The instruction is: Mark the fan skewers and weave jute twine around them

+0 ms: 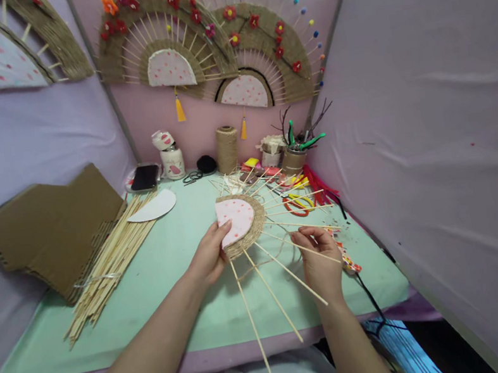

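Observation:
My left hand (213, 254) grips a half-round fan (237, 222) by its straight edge, the thumb lying on the pink spotted cloth. A band of wound twine borders the cloth, and thin wooden sticks (273, 298) fan out from it toward me and to the right. Among the right-hand sticks, my right hand (319, 254) has its thumb and forefinger pinched on a strand of twine (283, 245). The strand loops loosely across the sticks back toward the fan's lower edge.
At left lie a bundle of sticks (112, 262), a white card piece (153, 206) and brown cardboard (56, 224). Behind stand a twine spool (227, 150), a jar (172, 163) and a can of pliers (295, 159). Scissors (298, 205) lie right. Finished fans (164, 34) hang on the wall.

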Available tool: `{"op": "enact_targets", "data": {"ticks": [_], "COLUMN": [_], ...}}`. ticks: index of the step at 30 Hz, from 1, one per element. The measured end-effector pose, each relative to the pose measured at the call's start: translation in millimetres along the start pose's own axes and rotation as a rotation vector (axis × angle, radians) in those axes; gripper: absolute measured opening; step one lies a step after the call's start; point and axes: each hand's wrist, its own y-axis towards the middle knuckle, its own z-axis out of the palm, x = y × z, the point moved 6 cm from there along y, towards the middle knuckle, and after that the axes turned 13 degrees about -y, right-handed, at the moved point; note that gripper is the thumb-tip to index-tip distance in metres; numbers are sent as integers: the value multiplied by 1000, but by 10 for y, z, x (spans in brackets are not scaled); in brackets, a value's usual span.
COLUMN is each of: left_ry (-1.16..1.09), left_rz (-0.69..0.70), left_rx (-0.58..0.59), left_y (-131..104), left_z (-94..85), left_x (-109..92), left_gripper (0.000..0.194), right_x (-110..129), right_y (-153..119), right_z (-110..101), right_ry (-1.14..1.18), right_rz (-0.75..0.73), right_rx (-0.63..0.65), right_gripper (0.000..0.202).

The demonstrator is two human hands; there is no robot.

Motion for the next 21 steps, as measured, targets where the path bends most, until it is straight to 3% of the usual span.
{"op": "enact_targets", "data": {"ticks": [14,21], "left_ry": [29,55], "left_rz": [65,57], "left_rx": [-4,17], "left_y": [-32,-30], "left_z": [23,15], "left_x": [-30,-15], "left_gripper": [22,27], "right_x": [-263,-218], "right_y": [23,26], "right_z": [149,166], "right_ry": [-1,-26], "right_rz": [164,150], "right_rx": [88,72], "right_gripper": [28,29]}}
